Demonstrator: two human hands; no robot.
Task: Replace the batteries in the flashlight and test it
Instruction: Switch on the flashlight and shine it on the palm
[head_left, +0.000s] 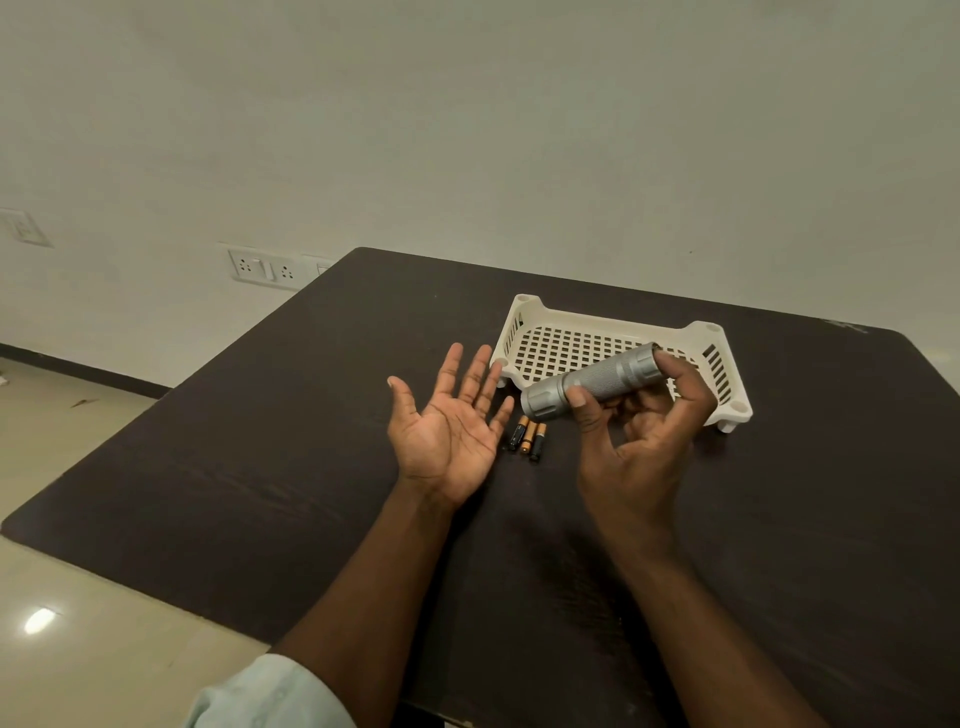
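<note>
My right hand (639, 431) holds a silver flashlight (592, 382) above the table, thumb on the knurled barrel and a fingertip over its far end. The flashlight lies tilted, its wider head pointing left toward my left hand (449, 426). That hand is held palm up with fingers spread and nothing in it, just left of the flashlight head. Three small black-and-copper batteries (529, 436) lie side by side on the dark table (260, 441), between the two hands and below the flashlight head.
A white perforated plastic tray (582, 338) stands on short legs behind the flashlight, nothing visible in it. The table's left edge runs diagonally, with tiled floor (78, 649) beyond. A wall with a socket plate (265, 267) stands behind.
</note>
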